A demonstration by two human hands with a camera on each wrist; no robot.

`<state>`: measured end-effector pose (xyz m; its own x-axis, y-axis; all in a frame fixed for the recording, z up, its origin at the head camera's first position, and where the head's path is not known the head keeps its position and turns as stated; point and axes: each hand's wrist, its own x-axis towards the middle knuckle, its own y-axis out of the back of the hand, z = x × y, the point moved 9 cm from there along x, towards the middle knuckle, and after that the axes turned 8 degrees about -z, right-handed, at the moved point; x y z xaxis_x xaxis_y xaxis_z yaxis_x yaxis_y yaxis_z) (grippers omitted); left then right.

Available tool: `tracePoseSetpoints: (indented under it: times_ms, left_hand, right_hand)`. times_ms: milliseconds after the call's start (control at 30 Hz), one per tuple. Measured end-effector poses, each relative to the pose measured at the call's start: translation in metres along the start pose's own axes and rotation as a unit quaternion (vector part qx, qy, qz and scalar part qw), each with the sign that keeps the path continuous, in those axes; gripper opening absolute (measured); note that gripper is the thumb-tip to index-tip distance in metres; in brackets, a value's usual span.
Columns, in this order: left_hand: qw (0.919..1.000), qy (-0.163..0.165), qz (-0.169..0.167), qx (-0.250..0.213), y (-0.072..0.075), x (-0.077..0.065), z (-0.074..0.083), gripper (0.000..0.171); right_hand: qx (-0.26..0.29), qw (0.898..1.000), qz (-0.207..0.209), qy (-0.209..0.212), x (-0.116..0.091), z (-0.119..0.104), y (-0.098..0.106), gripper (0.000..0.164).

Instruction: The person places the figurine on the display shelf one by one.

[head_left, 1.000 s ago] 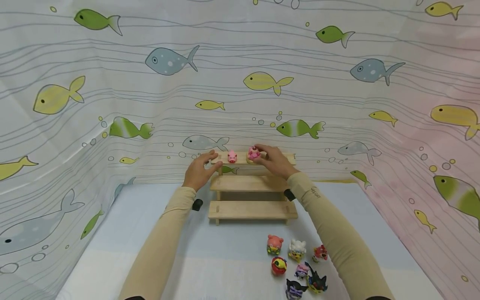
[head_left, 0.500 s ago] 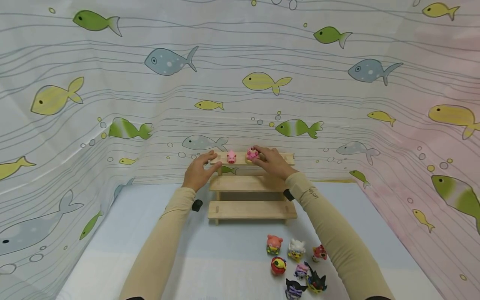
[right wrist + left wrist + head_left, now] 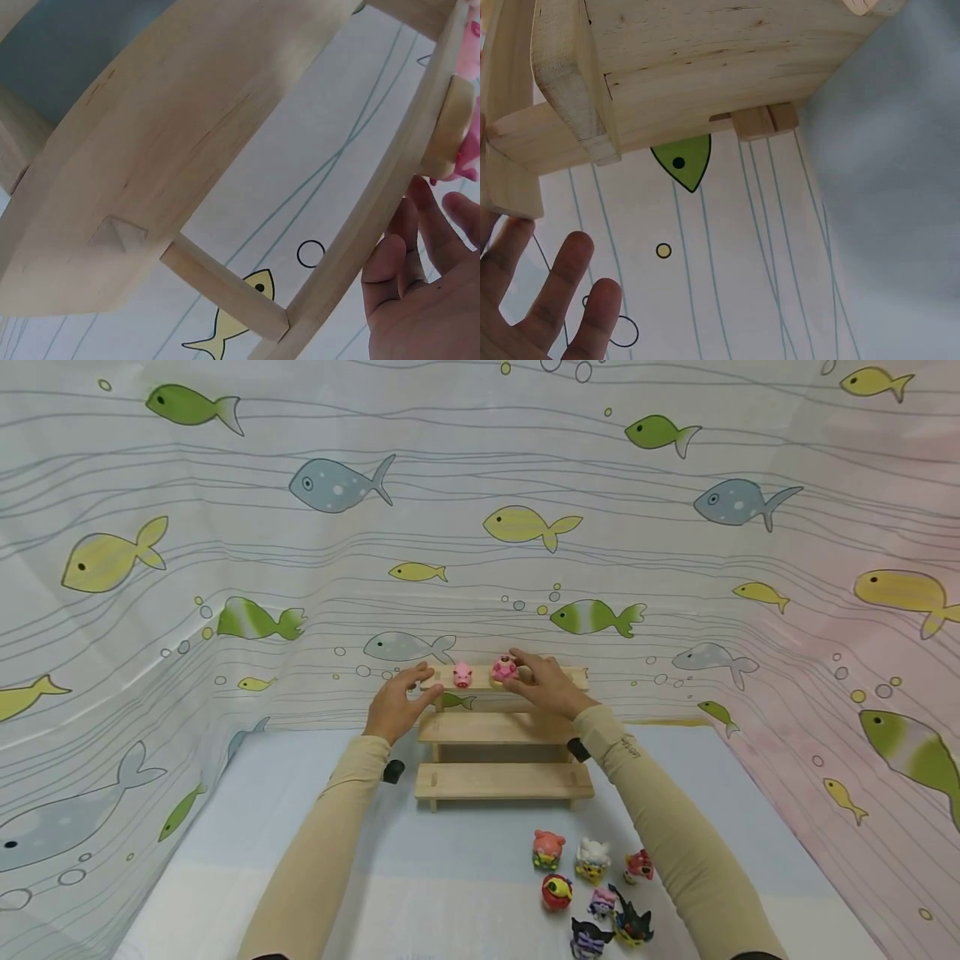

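Observation:
My right hand [image 3: 553,687] pinches a pink toy figurine [image 3: 503,667] with a pale yellow base, thumb in front and fingers at its right side. That base [image 3: 451,126] overhangs the front edge of the top shelf in the right wrist view. Left of it, a pink pig figurine [image 3: 462,675] stands on the same wooden stepped rack [image 3: 495,727]. At the rack's top left end is my left hand [image 3: 395,706]; its fingertips touch the wood, with the other fingers [image 3: 600,307] extended below the shelf in the left wrist view.
Several figurines stand on the table [image 3: 450,868] at front right, among them a coral one [image 3: 548,849], a white one [image 3: 593,858], a red one [image 3: 557,892] and a black one [image 3: 633,922]. A fish-patterned backdrop [image 3: 480,593] rises right behind the rack.
The pink figurine has shifted very slightly left with my right hand still at it. My left hand stays at the shelf's left end. The whole head view drifts slightly.

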<state>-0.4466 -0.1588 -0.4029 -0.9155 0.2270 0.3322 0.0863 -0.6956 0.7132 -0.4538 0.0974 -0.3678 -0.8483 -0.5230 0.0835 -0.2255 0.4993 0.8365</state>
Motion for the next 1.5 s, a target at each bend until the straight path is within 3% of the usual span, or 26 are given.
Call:
tracePoseSetpoints:
  times_ms: [533, 833, 1300, 1500]
  left_hand:
    - [0.9999, -0.011, 0.006, -0.002, 0.0, 0.0, -0.002, 0.052]
    - [0.9998, -0.015, 0.009, -0.005, 0.0, 0.0, -0.002, 0.052]
    - [0.9998, -0.017, 0.01, -0.008, 0.001, -0.002, 0.0, 0.053]
    - [0.9999, -0.014, 0.008, -0.004, 0.001, -0.001, 0.002, 0.053]
  right_hand:
    - [0.062, 0.998, 0.024, 0.007, -0.039, 0.003, 0.024, 0.066]
    - [0.076, 0.995, 0.055, 0.023, -0.076, 0.004, 0.04, 0.059]
    - [0.067, 0.993, 0.049, 0.079, -0.139, -0.013, 0.034, 0.037]
    - [0.037, 0.994, 0.055, 0.088, -0.174, -0.02, 0.033, 0.04]
